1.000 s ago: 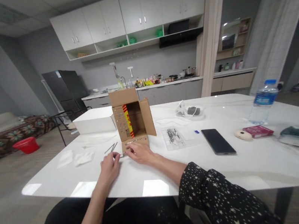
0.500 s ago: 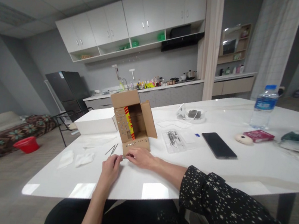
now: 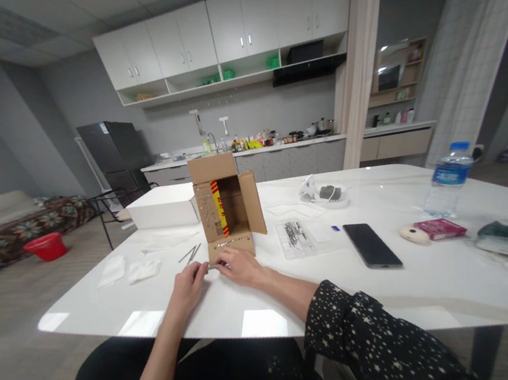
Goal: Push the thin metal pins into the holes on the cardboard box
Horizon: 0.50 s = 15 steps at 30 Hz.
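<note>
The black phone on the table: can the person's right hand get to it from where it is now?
Probably yes. The right hand rests by the open cardboard box, and the phone lies flat further right on the white table. Only a flat plastic bag lies between them.

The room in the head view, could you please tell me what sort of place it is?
Probably a home or office kitchen with a dining area: white wall cabinets above a cluttered counter, a dark fridge, and a large white table.
</note>
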Available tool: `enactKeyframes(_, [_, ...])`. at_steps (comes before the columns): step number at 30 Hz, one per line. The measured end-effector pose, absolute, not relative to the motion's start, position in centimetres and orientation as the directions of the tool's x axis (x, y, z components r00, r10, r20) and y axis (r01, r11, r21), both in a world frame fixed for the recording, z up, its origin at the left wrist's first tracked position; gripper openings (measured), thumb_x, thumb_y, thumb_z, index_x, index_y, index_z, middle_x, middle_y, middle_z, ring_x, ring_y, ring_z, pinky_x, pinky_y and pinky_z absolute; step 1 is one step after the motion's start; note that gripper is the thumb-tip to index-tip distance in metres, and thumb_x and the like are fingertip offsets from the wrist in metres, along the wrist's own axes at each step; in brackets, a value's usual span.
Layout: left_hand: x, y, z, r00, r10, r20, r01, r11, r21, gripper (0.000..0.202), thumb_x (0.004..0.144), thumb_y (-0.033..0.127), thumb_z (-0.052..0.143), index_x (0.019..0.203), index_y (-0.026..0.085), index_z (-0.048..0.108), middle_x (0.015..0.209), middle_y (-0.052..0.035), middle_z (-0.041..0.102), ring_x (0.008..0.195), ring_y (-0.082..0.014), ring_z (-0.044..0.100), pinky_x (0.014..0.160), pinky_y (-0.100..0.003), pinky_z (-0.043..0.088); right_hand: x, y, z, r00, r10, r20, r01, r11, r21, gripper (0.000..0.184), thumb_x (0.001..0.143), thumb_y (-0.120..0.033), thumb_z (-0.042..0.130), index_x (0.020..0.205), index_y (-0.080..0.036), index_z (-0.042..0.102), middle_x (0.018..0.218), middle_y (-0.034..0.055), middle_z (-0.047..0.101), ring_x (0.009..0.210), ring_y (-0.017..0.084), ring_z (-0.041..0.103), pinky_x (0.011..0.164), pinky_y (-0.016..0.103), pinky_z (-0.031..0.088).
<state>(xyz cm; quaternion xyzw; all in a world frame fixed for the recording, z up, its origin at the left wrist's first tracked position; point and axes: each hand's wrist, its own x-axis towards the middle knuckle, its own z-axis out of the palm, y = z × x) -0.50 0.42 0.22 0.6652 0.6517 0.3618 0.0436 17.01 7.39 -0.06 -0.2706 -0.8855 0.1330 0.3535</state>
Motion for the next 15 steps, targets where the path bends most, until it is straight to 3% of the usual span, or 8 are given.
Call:
enactKeyframes(9, [-0.44,0.44,0.28,-0.169,0.889,0.426,0.805,-0.125,0.579,0.037,0.086,0.052,0.043,0.071,0.019,0.054,0.067,-0.0009,0.061,0.066,-0.0163,0.054,0.064,-0.027,0.040,16.94,7.55,-0.42,-0.608,0.621,0.495,0.459,0.783,-0.419,0.013,0.088,-0.024,0.055,0.095,-0.021,0.065,0.101,0.0035,0.062,0.086,0.017,0.059,0.070,0.026,0.042])
enactKeyframes(15, [-0.43,0.37,0.35,-0.235,0.862,0.449,0.773,-0.115,0.624,0.037,0.085,0.053,0.045,0.075,0.019,0.055,0.070,-0.0005,0.061,0.066,-0.0159,0.053,0.064,-0.027,0.042,16.82,7.84,-0.73,-0.593,0.614,0.521,0.471,0.789,-0.394,0.013,0.085,-0.024,0.056,0.092,-0.019,0.066,0.094,0.0054,0.061,0.085,0.019,0.058,0.072,0.029,0.043])
